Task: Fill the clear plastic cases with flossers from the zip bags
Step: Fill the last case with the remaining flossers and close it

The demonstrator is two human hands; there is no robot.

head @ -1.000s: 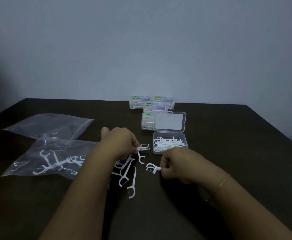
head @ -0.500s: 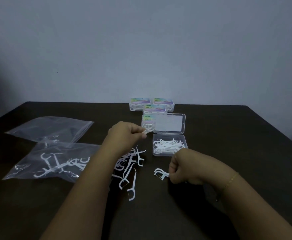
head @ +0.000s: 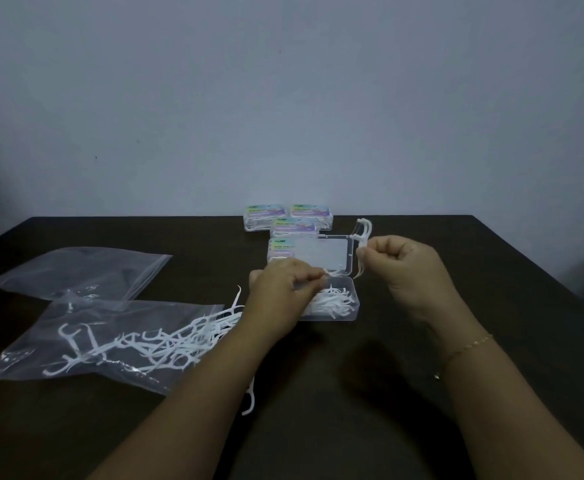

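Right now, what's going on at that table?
A person is filling an open clear case with flossers. The left hand is at the case's near-left corner, pinching a flosser. The right hand holds flossers raised beside the lid. More flossers spill from a zip bag; closed cases sit behind.

Glossy clear plastic case (head: 344,315), white plastic flossers (head: 165,344), matt dark table (head: 491,271).
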